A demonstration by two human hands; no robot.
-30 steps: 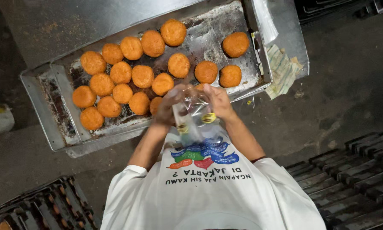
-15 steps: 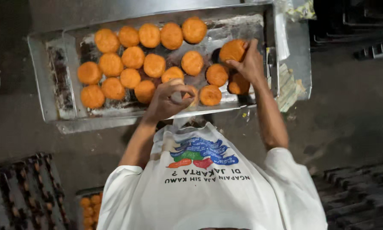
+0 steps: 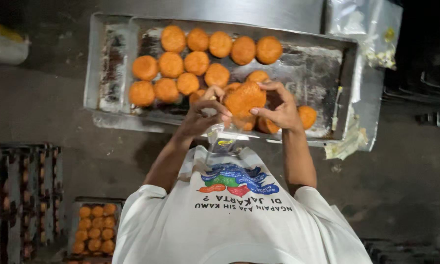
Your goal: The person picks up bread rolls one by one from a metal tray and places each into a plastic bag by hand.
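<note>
- Right hand [image 3: 278, 108] holds one round orange bun [image 3: 244, 99], fingers curled around its right edge and thumb under it, just above the near rim of the tray.
- Left hand [image 3: 205, 115] touches the bun's left side, fingers bent and pinching the mouth of a clear plastic bag [image 3: 222, 142].
- Bag hangs down from the left hand, between the hands and the white shirt [image 3: 239, 215]; it has a small yellow printed patch.
- Metal tray [image 3: 323, 73] sits beyond the hands, its right part bare and greasy.
- More buns [image 3: 196, 62] lie in rows on the tray's left half, touching each other; a few sit under and just beside the hands.
- Smaller tray of buns [image 3: 93, 226] is on the floor at lower left, well apart.
</note>
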